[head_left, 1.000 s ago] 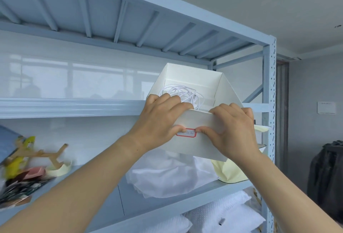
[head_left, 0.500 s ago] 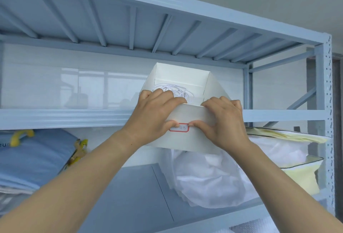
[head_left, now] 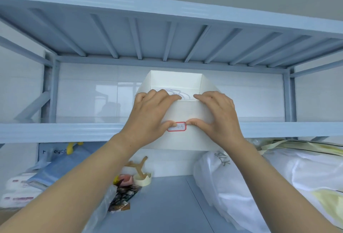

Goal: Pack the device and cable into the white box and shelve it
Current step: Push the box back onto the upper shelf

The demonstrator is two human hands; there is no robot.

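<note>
Two hands clamp the near wall of an open white box [head_left: 187,110] held up at a pale blue metal shelving unit [head_left: 65,130]. The left hand [head_left: 148,119] and right hand [head_left: 217,119] sit side by side, fingers hooked over the top rim and thumbs pressed flat on the front face. The thumb tips almost meet at a small red-bordered label [head_left: 178,127] with handwriting too faint to read, and the left thumb covers the label's left end.

The box is centred in front of the middle shelf's front rail and its near wall overlaps that rail, with the bottom edge hanging below it. Whether any part of the base rests on the shelf cannot be told. Inside, loops of a white cable [head_left: 182,94] show just above the fingers — the rest of the interior is hidden behind the front wall.

Above, the ribbed underside of the top shelf [head_left: 167,34] spans the frame. On the lower shelf [head_left: 167,205], white plastic-wrapped bedding [head_left: 259,186] is piled at right, with a pale yellow bag [head_left: 326,203] at the far right edge. At left lie a blue package [head_left: 55,166] and white packs with red labels [head_left: 18,192]. Near the middle are a roll of tape [head_left: 143,178], a forked wooden piece [head_left: 139,166] and a heap of patterned wrappers [head_left: 122,195].
</note>
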